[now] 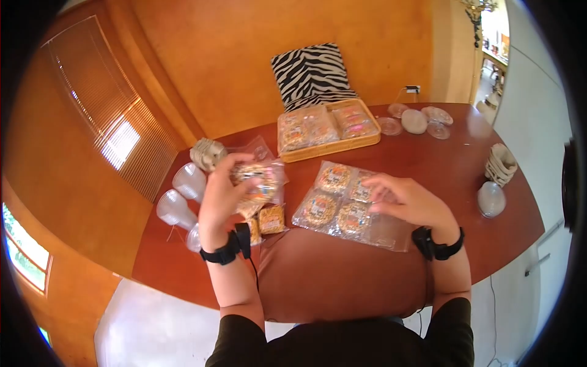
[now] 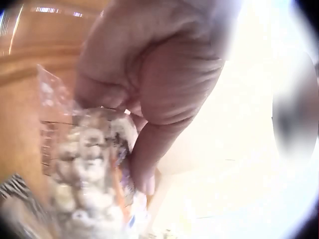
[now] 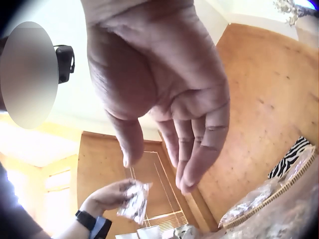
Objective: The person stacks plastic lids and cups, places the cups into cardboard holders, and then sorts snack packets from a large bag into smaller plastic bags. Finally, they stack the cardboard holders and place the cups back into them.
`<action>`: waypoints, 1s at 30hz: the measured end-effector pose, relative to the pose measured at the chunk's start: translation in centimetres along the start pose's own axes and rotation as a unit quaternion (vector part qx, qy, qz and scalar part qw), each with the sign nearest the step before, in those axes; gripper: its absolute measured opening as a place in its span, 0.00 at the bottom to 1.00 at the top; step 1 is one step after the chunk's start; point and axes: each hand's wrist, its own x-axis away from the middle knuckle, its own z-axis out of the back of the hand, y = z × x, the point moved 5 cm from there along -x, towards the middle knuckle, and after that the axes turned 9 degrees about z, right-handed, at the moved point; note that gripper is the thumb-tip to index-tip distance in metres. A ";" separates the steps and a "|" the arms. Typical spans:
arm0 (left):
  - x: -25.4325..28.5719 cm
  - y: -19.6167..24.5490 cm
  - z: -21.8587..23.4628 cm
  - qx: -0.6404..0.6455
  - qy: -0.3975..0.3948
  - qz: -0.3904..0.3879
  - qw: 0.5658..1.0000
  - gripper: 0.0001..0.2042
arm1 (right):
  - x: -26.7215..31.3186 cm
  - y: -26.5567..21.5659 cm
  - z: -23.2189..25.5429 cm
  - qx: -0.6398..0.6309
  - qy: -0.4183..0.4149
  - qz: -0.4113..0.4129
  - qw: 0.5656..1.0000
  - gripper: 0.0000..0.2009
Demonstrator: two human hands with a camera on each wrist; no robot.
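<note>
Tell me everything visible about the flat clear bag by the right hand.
The clear bag looks like thin, glossy plastic. Inside show four round, grainy pieces in two rows of two, with coloured print over them. It lies flat and slanted on the table, bare film at its right end. The right hand partly hides one piece; no contact shows.

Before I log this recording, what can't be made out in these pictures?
Head view: printing on the held snack pack, blurred and partly covered by the left hand.
Head view: part of the flat bag, hidden behind the right hand.
Left wrist view: the pack's lower end, cut off by the bottom edge.
Right wrist view: printing on that pack, too small to read.
</note>
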 end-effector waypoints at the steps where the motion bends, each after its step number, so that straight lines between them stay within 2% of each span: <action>1: -0.4 1.3 -1.8 0.001 -0.002 -0.101 0.995 0.23 | -0.3 -0.2 -0.5 -0.021 0.041 0.014 0.999 0.20; 4: -0.7 3.5 -8.6 0.128 -0.082 -0.171 0.974 0.31 | -1.0 -0.3 -1.4 -0.084 0.175 0.049 0.980 0.18; 6: 0.3 5.3 -12.7 0.227 -0.143 -0.138 0.953 0.35 | -1.1 0.5 -1.7 -0.091 0.262 0.062 0.959 0.16; 8: 0.2 5.2 -15.4 0.289 -0.135 -0.148 0.936 0.31 | -0.8 1.5 -1.4 -0.061 0.342 0.068 0.935 0.15; 10: 0.4 5.1 -16.9 0.388 -0.112 -0.137 0.905 0.28 | 0.1 1.5 -0.3 0.010 0.372 0.055 0.927 0.14; 11: 0.3 4.6 -17.4 0.423 -0.123 -0.111 0.891 0.18 | 0.2 1.3 0.0 0.032 0.393 0.059 0.917 0.13; 12: -0.1 3.8 -18.1 0.434 -0.114 -0.112 0.887 0.15 | 0.2 1.2 0.2 0.051 0.412 0.064 0.907 0.13; 14: -0.6 2.4 -19.0 0.452 -0.087 -0.108 0.881 0.11 | 0.0 1.4 0.0 0.047 0.432 0.095 0.896 0.14; 15: -0.5 1.6 -19.2 0.418 -0.066 -0.099 0.901 0.10 | -0.1 1.5 -0.3 0.041 0.438 0.110 0.891 0.14; 18: -0.4 1.8 -18.7 0.391 -0.009 -0.148 0.908 0.08 | 0.1 2.1 -0.7 0.071 0.434 0.125 0.889 0.14; 22: 0.0 1.4 -19.2 0.453 0.023 -0.161 0.877 0.05 | 0.5 2.2 -0.2 0.023 0.414 0.079 0.907 0.14; 24: 0.0 1.2 -19.2 0.396 0.054 -0.202 0.894 0.06 | 0.6 2.5 -0.1 0.015 0.422 0.062 0.904 0.14; 26: 0.8 2.1 -18.0 0.312 0.121 -0.256 0.907 0.06 | 0.8 2.8 -0.1 0.032 0.426 0.069 0.901 0.15; 27: 0.8 2.1 -17.7 0.303 0.129 -0.259 0.908 0.07 | 0.8 2.8 -0.3 0.039 0.429 0.073 0.900 0.15; 30: 0.4 1.7 -17.4 0.293 0.141 -0.252 0.911 0.08 | 0.6 0.2 -0.7 0.196 0.443 0.130 0.865 0.16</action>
